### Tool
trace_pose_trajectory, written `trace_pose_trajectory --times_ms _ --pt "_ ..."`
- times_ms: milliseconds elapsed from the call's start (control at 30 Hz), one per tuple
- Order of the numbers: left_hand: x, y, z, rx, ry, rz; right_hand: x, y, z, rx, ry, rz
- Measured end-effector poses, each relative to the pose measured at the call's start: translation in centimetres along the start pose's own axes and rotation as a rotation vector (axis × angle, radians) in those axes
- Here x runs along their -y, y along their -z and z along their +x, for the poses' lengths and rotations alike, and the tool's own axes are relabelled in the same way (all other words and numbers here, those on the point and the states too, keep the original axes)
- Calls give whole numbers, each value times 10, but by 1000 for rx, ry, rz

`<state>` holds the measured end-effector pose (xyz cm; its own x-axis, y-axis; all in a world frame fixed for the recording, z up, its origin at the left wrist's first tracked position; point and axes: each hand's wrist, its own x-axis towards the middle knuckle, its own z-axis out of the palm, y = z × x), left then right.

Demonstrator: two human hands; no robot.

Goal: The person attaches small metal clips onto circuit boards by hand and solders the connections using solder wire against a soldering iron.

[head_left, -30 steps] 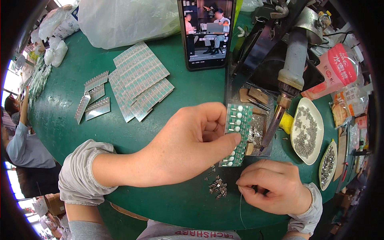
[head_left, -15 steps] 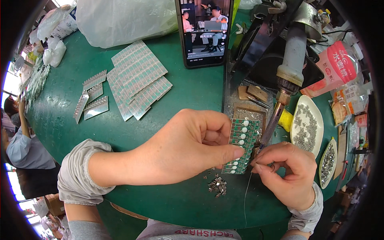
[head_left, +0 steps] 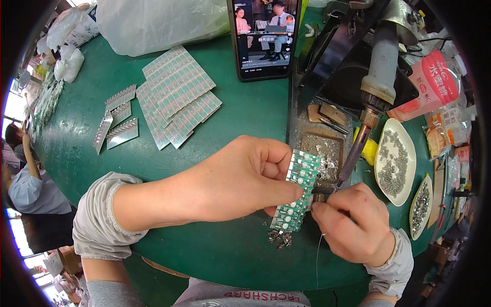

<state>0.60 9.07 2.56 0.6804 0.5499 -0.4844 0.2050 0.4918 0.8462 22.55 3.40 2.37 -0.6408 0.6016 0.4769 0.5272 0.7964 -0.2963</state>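
Note:
My left hand (head_left: 238,187) holds a green circuit board strip (head_left: 289,212) between thumb and fingers. Rows of white round parts run along the strip, which tilts beside the soldering iron (head_left: 354,156). The iron is clamped in a stand, its tip pointing down near my right fingers. My right hand (head_left: 355,220) is closed, pinching a thin wire (head_left: 318,261) that looks like solder; its loose length hangs toward the table edge. The fingertips sit close to the strip's right side. Under the strip's lower end lies a small pile of metal pieces (head_left: 280,239).
Stacked board panels (head_left: 179,82) and several loose strips (head_left: 123,134) lie at left. A phone (head_left: 263,51) stands at the back. A solder-splashed tray (head_left: 309,145) sits below the iron. To the right are a larger dish (head_left: 411,158) and a smaller dish (head_left: 427,180) of metal parts.
The strip has shifted slightly left and downward and tilted. My right hand has moved left, closer to the strip, its fingers more curled. The view has shifted a little.

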Motion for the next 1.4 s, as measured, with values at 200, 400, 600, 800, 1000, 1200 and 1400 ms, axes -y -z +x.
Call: trace_pose_trajectory --times_ms 200,400,600,800,1000,1200,1400 --pt "0 4 4 -122 -118 -120 3 -2 1 104 -129 225" --pt "-1 9 7 -212 -146 -96 11 -22 0 205 -180 295" --pt "1 7 7 -188 -148 -130 12 -23 -1 242 -170 301" --pt "5 7 8 -95 -130 -110 10 -3 -1 225 -279 385" --pt "8 2 5 -50 -112 -61 5 16 3 127 -391 342" --pt "6 0 3 -36 -64 -19 5 21 -1 75 -671 474" --pt "7 -4 1 11 -61 -41 -2 12 3 34 -544 474"
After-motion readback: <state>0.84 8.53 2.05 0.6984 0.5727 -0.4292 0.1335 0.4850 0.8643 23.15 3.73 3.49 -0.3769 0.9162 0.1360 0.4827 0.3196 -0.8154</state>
